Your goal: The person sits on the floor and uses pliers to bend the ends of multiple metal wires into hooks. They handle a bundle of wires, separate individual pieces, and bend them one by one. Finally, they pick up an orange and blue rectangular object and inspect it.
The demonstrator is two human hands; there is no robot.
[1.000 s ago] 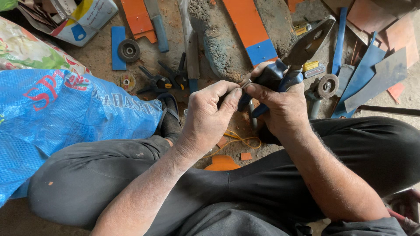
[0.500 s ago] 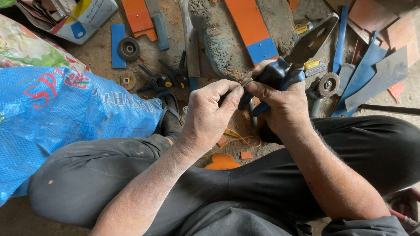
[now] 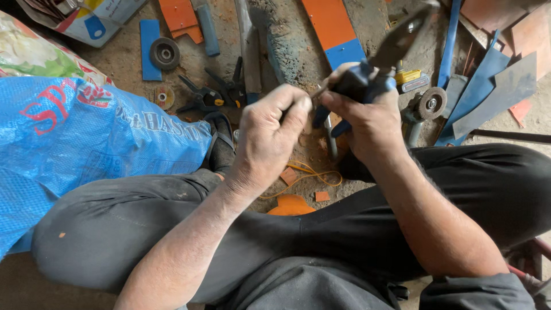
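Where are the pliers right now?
In the head view, upper right of centre: the right hand grips the pliers by their blue handles, jaws pointing up-right, close beside the left hand.

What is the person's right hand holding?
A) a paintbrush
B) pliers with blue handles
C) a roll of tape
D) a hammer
B: the right hand grips pliers with blue handles, their dark metal nose pointing up and away.
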